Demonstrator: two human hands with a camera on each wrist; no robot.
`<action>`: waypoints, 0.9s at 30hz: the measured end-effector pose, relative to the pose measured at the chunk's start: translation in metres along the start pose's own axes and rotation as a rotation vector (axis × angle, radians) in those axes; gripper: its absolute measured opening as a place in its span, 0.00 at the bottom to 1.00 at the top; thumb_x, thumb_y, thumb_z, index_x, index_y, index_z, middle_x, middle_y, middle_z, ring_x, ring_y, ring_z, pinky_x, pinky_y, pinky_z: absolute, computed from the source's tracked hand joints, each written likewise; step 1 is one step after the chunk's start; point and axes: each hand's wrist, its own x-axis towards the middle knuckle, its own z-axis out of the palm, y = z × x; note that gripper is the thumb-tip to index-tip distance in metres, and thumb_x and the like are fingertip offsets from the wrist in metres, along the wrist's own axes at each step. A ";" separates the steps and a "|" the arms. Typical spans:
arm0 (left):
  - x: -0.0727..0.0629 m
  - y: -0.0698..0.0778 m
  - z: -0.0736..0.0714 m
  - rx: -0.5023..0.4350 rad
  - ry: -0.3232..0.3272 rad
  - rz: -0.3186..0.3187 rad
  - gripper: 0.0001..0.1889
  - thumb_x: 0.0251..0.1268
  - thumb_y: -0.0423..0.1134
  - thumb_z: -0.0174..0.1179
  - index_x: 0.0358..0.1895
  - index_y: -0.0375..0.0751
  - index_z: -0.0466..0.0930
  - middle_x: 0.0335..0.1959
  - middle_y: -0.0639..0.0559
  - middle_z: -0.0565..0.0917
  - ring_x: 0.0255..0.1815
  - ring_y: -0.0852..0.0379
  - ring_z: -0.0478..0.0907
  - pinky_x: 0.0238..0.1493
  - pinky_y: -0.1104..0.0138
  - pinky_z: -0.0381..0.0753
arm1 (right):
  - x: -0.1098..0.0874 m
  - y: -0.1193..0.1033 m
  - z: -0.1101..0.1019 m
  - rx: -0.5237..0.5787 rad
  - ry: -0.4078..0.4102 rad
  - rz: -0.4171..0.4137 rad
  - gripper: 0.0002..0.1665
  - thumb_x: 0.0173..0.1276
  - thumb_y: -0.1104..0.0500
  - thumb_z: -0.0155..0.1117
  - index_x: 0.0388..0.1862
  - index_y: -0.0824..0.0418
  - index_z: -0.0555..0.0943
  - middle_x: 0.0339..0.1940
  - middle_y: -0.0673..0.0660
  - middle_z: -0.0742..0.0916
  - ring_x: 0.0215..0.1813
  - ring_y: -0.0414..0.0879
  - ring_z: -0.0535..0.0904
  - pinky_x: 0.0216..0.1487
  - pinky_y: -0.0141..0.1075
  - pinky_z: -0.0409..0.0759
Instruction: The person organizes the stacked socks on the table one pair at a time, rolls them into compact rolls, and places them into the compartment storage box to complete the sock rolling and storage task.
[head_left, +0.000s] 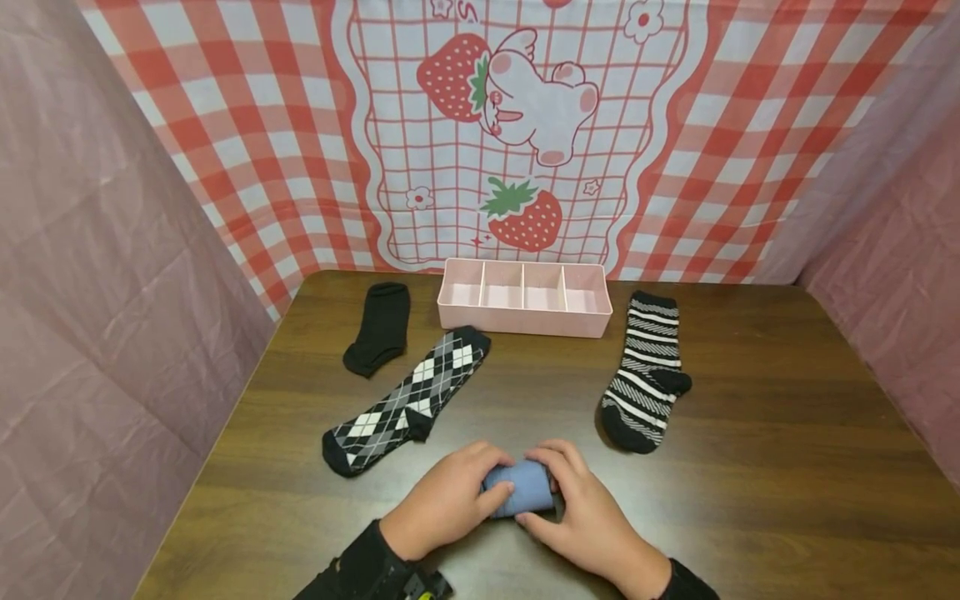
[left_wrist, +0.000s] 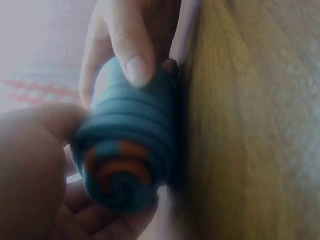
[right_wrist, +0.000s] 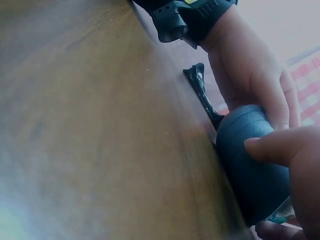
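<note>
A blue sock (head_left: 528, 490), rolled into a short thick cylinder, lies on its side at the table near the front. My left hand (head_left: 448, 498) grips its left end, thumb across the top. From the right, my right hand (head_left: 588, 518) holds the other end between thumb and fingers. The left wrist view shows the spiral end of the rolled sock (left_wrist: 122, 175), with an orange patch among the blue layers. In the right wrist view, a thumb presses on the smooth side of the roll (right_wrist: 237, 150).
Behind the hands stands a pink box (head_left: 525, 321) with several compartments. Left of it lie a black ankle sock (head_left: 382, 325) and an argyle sock (head_left: 408, 404). A striped black-and-white sock (head_left: 648, 371) lies to the right. The wooden table (head_left: 780, 433) meets a checked cloth (head_left: 292, 142) at the back.
</note>
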 end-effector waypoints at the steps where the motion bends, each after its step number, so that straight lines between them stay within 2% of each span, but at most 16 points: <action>1: 0.000 0.000 0.000 0.004 0.000 -0.002 0.15 0.78 0.49 0.58 0.60 0.48 0.82 0.53 0.57 0.82 0.51 0.63 0.79 0.54 0.62 0.80 | 0.000 0.000 0.000 -0.002 0.000 -0.001 0.42 0.56 0.45 0.84 0.68 0.51 0.76 0.66 0.47 0.74 0.55 0.39 0.77 0.53 0.41 0.80; 7: 0.002 -0.001 0.001 0.020 -0.002 -0.033 0.14 0.81 0.49 0.54 0.57 0.49 0.83 0.51 0.59 0.84 0.51 0.62 0.80 0.53 0.60 0.81 | 0.001 0.000 0.000 0.004 -0.027 0.016 0.37 0.64 0.36 0.74 0.66 0.52 0.79 0.59 0.41 0.76 0.51 0.36 0.77 0.50 0.40 0.80; 12: 0.002 -0.002 0.002 0.018 0.008 -0.050 0.13 0.81 0.49 0.54 0.55 0.51 0.84 0.49 0.59 0.84 0.48 0.63 0.80 0.50 0.60 0.81 | 0.000 0.000 0.001 -0.006 -0.035 0.032 0.35 0.68 0.36 0.70 0.67 0.52 0.79 0.57 0.40 0.77 0.52 0.36 0.78 0.52 0.42 0.81; 14: 0.002 -0.002 0.002 0.022 0.031 -0.014 0.12 0.81 0.48 0.55 0.54 0.52 0.84 0.48 0.60 0.84 0.48 0.63 0.80 0.50 0.61 0.81 | 0.000 0.000 0.001 -0.006 -0.034 0.035 0.34 0.68 0.36 0.70 0.66 0.52 0.79 0.57 0.40 0.78 0.53 0.36 0.78 0.53 0.42 0.81; 16: 0.001 -0.002 0.002 0.039 0.065 0.050 0.10 0.80 0.46 0.56 0.54 0.52 0.84 0.49 0.61 0.83 0.49 0.63 0.79 0.52 0.62 0.81 | 0.000 -0.001 0.001 -0.010 -0.032 0.038 0.33 0.68 0.37 0.70 0.66 0.52 0.79 0.57 0.40 0.78 0.53 0.36 0.78 0.53 0.43 0.81; 20: -0.002 -0.002 0.001 0.067 0.120 0.167 0.11 0.73 0.45 0.63 0.53 0.50 0.86 0.49 0.61 0.82 0.51 0.63 0.78 0.54 0.64 0.80 | 0.000 -0.002 0.001 -0.015 -0.033 0.049 0.33 0.69 0.37 0.70 0.65 0.53 0.80 0.57 0.41 0.79 0.53 0.37 0.78 0.52 0.42 0.81; 23: -0.004 -0.002 -0.001 0.062 0.125 0.196 0.15 0.67 0.46 0.67 0.54 0.49 0.87 0.49 0.61 0.82 0.49 0.64 0.78 0.51 0.67 0.80 | 0.001 -0.002 0.001 -0.020 -0.034 0.057 0.32 0.69 0.37 0.70 0.65 0.53 0.80 0.57 0.41 0.79 0.52 0.37 0.78 0.51 0.42 0.80; 27: -0.005 -0.002 -0.001 0.056 0.113 0.198 0.17 0.65 0.46 0.67 0.56 0.49 0.86 0.49 0.61 0.82 0.47 0.66 0.78 0.49 0.68 0.80 | 0.001 -0.002 0.001 -0.021 -0.037 0.073 0.33 0.69 0.38 0.70 0.65 0.54 0.79 0.56 0.42 0.79 0.52 0.37 0.78 0.52 0.42 0.80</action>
